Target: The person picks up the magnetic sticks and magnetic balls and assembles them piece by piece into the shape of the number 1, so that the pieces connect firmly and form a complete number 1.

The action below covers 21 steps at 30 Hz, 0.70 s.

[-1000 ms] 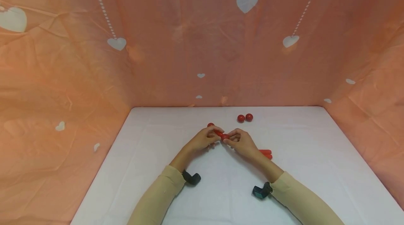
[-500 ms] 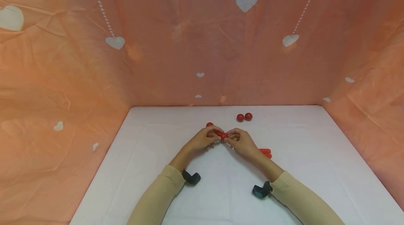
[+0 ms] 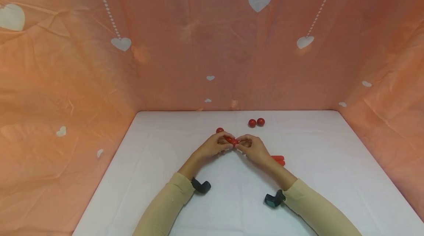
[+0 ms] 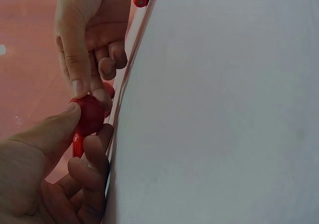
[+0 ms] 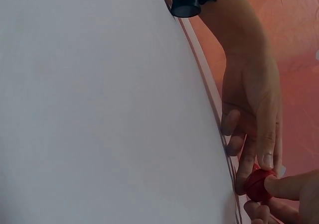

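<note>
Above the table, my two hands meet at a glossy red ball [image 4: 89, 115]. A short red stick [image 4: 78, 145] runs from the ball into my left hand [image 3: 212, 145], which grips it with the thumb tip against the ball. My right hand [image 3: 255, 151] pinches the ball from the other side between thumb and fingertips; its other fingers curl loosely. In the right wrist view the ball [image 5: 258, 185] shows a seam line. Just beyond my left fingers, another red ball [image 3: 220, 130] peeks out, and the stick's far part is hidden by the hand.
Two red balls [image 3: 256, 122] lie side by side toward the table's back edge. Red sticks [image 3: 278, 158] lie partly hidden behind my right forearm; their ends show grey discs in the left wrist view. The white table [image 3: 218, 206] is enclosed by orange cloth [image 3: 185, 63] with hearts.
The ball between my hands has turned slightly and shifted a little left. My right fingertips have followed it a little; the left hand stays nearly still.
</note>
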Each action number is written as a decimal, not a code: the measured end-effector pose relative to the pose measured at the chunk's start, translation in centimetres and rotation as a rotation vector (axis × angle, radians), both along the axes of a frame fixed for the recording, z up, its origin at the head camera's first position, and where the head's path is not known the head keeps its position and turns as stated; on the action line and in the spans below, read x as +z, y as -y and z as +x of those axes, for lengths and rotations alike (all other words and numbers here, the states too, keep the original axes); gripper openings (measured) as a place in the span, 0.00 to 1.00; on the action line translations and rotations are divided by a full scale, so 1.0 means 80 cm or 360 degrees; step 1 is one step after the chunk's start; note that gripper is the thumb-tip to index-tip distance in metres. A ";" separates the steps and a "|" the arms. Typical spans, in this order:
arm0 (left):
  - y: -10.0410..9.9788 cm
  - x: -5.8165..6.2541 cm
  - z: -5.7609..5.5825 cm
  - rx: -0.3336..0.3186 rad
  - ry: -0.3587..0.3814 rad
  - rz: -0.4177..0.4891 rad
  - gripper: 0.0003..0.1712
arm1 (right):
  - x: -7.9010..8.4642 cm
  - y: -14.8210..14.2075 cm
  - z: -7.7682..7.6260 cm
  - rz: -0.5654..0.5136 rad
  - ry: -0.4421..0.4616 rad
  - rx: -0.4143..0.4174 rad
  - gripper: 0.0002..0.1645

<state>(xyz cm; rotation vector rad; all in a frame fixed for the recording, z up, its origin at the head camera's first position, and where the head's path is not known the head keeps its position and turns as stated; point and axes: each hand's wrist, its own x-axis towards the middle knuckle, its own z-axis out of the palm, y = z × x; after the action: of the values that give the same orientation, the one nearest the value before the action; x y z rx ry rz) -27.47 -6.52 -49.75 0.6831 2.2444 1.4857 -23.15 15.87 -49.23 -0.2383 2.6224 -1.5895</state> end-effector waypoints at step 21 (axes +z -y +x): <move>-0.001 0.001 0.000 0.0033 0.0037 -0.0031 0.20 | 0.005 -0.004 0.001 -0.0005 0.0017 0.0036 0.12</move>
<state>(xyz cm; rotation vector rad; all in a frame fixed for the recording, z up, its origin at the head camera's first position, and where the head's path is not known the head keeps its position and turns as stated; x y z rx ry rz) -27.43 -6.47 -49.66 0.6354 2.2518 1.4719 -23.08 16.22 -48.82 -0.2583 2.5999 -1.5836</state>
